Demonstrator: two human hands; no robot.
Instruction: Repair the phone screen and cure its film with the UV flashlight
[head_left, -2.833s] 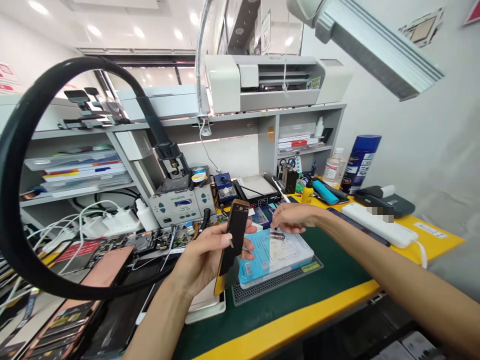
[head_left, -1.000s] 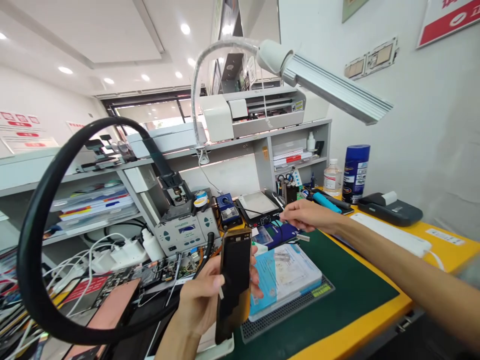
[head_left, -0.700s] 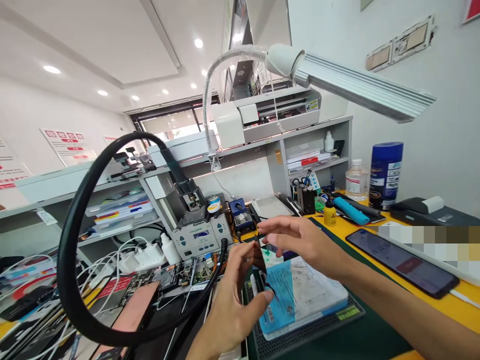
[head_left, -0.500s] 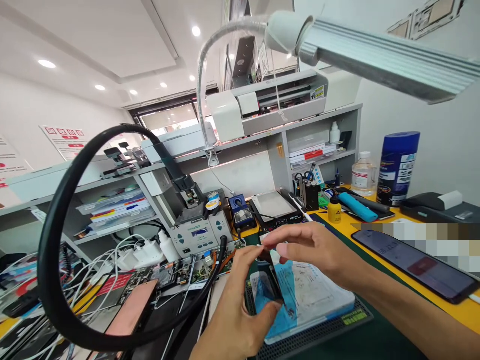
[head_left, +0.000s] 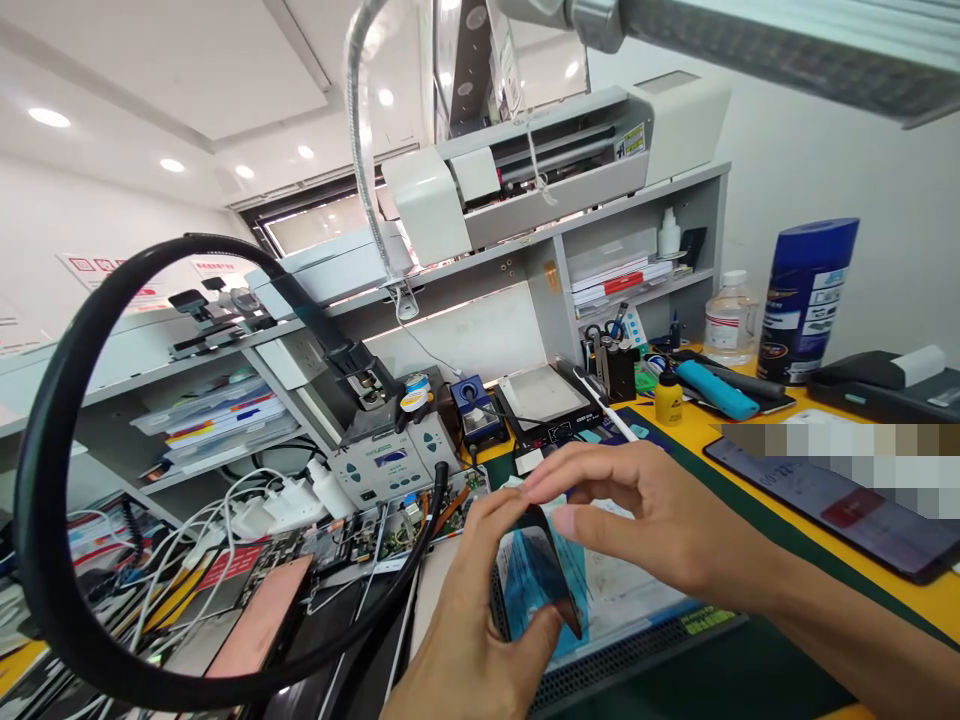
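A thin, dark, glossy phone screen [head_left: 546,575] stands tilted on edge, its face mirroring the blue beneath it. My left hand [head_left: 480,610] is closed around its near side, thumb at the lower edge and fingers at the top. At the top corner, the thumb and forefinger of my right hand [head_left: 660,515] sit on either side of the screen, their tips close to my left fingertips. Beneath both hands lies a white and blue pad [head_left: 622,575] on a dark perforated mat [head_left: 600,675]. My fingers partly cover the screen's edges.
A thick black hose [head_left: 49,420] loops across the left, over loose boards and cables. Behind stand a grey control unit [head_left: 397,460] and a flat heating plate [head_left: 544,400]. At right are a phone [head_left: 832,500], a yellow bottle [head_left: 668,398] and a blue spray can [head_left: 806,300].
The view has tipped down and shifted, so the lamp sits higher in the picture. Both hands stay around the phone screen; its face now shows more broadly, with a clearer reflection.
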